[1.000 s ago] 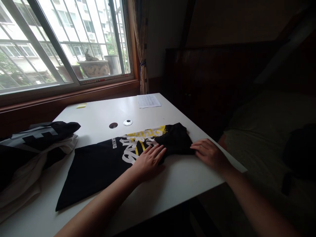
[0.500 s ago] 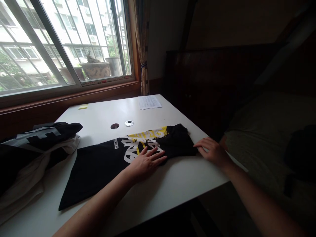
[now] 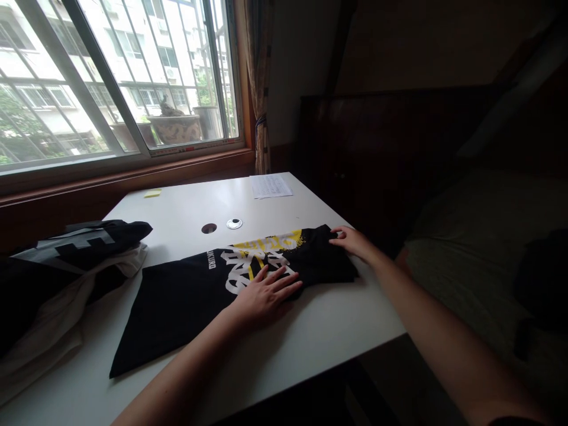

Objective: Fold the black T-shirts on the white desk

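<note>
A black T-shirt (image 3: pixel 177 302) with white and yellow lettering lies folded lengthwise on the white table (image 3: pixel 310 331). My left hand (image 3: pixel 266 296) rests flat on the shirt's near edge, over the lower part of the print, fingers spread. At the shirt's right end, my right hand (image 3: pixel 352 241) has thumb and fingertips closed on the far corner of the black cloth. The underside of the shirt is hidden.
A heap of black and pale clothes (image 3: pixel 75 260) lies on the left. Toward the back are printed papers (image 3: pixel 271 186), a yellow slip (image 3: pixel 152 193), a round table hole (image 3: pixel 209 228) and a silver cover (image 3: pixel 234 223). A barred window (image 3: pixel 146 77) stands beyond.
My right hand has moved from the shirt's near right corner to its far right corner. My left hand stays flat on the print. The view has shifted slightly.
</note>
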The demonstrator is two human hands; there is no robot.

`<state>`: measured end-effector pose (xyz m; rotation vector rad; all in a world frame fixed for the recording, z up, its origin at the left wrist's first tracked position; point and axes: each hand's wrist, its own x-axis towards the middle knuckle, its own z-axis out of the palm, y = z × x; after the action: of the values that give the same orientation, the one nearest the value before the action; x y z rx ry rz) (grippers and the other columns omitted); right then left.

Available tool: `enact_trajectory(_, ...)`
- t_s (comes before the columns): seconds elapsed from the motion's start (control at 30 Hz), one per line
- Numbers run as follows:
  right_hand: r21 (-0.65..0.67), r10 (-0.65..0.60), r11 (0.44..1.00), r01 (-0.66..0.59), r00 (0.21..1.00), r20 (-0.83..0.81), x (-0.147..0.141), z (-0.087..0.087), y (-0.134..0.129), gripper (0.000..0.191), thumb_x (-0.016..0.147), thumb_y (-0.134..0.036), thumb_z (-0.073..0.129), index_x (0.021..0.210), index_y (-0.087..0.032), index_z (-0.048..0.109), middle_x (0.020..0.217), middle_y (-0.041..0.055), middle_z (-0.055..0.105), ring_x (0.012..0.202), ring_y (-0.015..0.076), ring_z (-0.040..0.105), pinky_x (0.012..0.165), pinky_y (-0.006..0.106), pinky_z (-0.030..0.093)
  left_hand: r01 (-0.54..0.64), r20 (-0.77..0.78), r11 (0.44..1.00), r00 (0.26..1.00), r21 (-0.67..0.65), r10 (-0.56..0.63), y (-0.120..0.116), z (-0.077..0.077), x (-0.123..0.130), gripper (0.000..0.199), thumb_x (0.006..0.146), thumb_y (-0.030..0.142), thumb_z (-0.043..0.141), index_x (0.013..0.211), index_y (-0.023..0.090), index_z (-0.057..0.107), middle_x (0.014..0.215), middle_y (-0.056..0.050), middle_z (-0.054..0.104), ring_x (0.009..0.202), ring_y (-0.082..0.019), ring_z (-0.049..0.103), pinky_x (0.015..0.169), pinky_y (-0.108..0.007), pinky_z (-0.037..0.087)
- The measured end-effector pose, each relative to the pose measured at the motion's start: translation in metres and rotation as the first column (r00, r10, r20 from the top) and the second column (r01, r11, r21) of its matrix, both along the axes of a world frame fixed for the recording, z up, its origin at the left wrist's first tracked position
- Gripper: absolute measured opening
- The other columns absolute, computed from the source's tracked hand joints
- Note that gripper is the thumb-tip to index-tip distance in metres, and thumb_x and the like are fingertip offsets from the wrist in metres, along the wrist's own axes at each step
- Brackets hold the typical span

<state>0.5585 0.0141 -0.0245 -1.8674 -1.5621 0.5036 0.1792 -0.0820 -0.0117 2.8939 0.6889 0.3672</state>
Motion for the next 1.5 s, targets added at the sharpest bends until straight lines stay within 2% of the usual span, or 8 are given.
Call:
enact_trajectory(0.13,0.1,-0.058,0.992,0.071,0.991,-0.125,0.017,-0.011,-0.002,0.033,0.075,-0.035,0.074,0.104,-0.02,0.07,0.081,0.0027,0.066,0.066,0.0174,0.063,0.054,0.026,0.049,0.006,0.002,1.0,1.0,-0.003,-0.006,0.001,-0.003,0.0,0.056,0.105,0.043,0.045,0.157,0.031,0.031,0.162,-0.002,0.037,0.154,-0.027,0.022,0.125,-0.057,0.015)
enact_trajectory(0.3,0.132,-0.098,0.987,0.093,0.995,0.029,0.02,-0.02,-0.002,0.031,0.076,-0.032,0.071,0.105,-0.021,0.07,0.079,0.0026,0.066,0.063,0.0179,0.062,0.055,0.029,0.05,0.012,0.002,1.0,1.0,0.011,-0.012,0.002,-0.005,-0.001,0.059,0.103,0.044,0.047,0.158,0.032,0.03,0.162,-0.002,0.037,0.154,-0.028,0.021,0.124,-0.057,0.016)
enact_trajectory(0.47,0.242,-0.106,0.967,0.076,0.988,0.113,0.01,-0.013,0.006,0.03,0.076,-0.028,0.068,0.105,-0.021,0.071,0.089,0.0047,0.067,0.084,0.0229,0.064,0.08,0.036,0.053,0.032,0.017,0.999,0.999,0.01,-0.032,-0.002,-0.002,-0.001,0.056,0.104,0.04,0.047,0.157,0.032,0.033,0.159,-0.002,0.041,0.153,-0.027,0.025,0.124,-0.055,0.018)
enact_trajectory(0.63,0.305,-0.139,0.949,0.085,0.977,0.16,0.012,-0.006,0.01,0.03,0.081,-0.028,0.062,0.108,-0.019,0.07,0.101,0.0087,0.066,0.085,0.0228,0.065,0.085,0.037,0.052,-0.011,0.03,1.0,0.999,0.013,0.01,-0.005,-0.001,-0.001,0.051,0.104,0.022,0.04,0.155,0.028,0.038,0.158,0.001,0.044,0.15,-0.024,0.034,0.123,-0.046,0.029)
enact_trajectory(0.93,0.279,-0.107,0.96,-0.007,0.914,0.391,-0.005,0.0,0.014,0.027,0.083,-0.021,0.061,0.106,-0.023,0.074,0.111,0.0105,0.064,0.098,0.0276,0.062,0.094,0.042,0.048,-0.006,0.038,0.998,0.999,0.063,0.003,-0.005,-0.001,0.001,0.048,0.105,0.022,0.04,0.152,0.028,0.043,0.154,-0.002,0.049,0.148,-0.024,0.037,0.12,-0.046,0.036)
enact_trajectory(1.03,0.276,-0.011,0.95,-0.148,0.865,0.502,-0.021,0.005,0.025,0.025,0.092,-0.029,0.056,0.108,-0.025,0.074,0.114,0.0096,0.066,0.108,0.0293,0.058,0.1,0.043,0.046,-0.006,0.051,0.999,0.999,0.046,0.004,-0.006,-0.004,0.001,0.049,0.104,0.025,0.042,0.153,0.029,0.041,0.155,-0.002,0.047,0.149,-0.025,0.034,0.122,-0.047,0.033)
enact_trajectory(1.17,0.109,0.167,0.957,-0.27,0.817,0.553,-0.033,0.0,0.046,0.028,0.094,-0.033,0.059,0.118,-0.027,0.072,0.122,0.007,0.066,0.111,0.0272,0.056,0.101,0.039,0.044,0.007,0.051,1.0,0.999,0.012,-0.007,-0.006,-0.007,-0.002,0.056,0.104,0.034,0.046,0.157,0.028,0.033,0.16,-0.002,0.04,0.152,-0.026,0.028,0.124,-0.048,0.027)
enact_trajectory(1.5,0.086,0.012,0.993,-0.081,0.792,0.61,-0.017,-0.013,0.065,0.024,0.099,-0.035,0.052,0.107,-0.023,0.071,0.117,0.0116,0.062,0.107,0.0297,0.052,0.087,0.04,0.046,0.03,0.006,0.998,1.0,-0.055,-0.029,-0.009,-0.002,-0.004,0.068,0.102,0.05,0.048,0.161,0.024,0.024,0.166,-0.003,0.027,0.154,-0.029,0.019,0.127,-0.05,0.019)
